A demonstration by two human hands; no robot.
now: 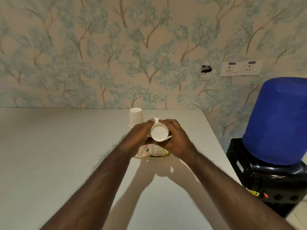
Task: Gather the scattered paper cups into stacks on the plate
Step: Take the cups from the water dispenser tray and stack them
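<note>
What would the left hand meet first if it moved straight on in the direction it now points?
Probably the far cup stack, standing just beyond the left hand, which holds the near cup stack together with the right hand. Depth is unclear; it might pass beside it toward the wall.

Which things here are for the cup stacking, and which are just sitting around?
For the job:
- near cup stack, held by left hand and right hand
- far cup stack, upside down
- plate under the cups

Just sitting around:
- blue water bottle on its black dispenser
- wall sockets
- table
</note>
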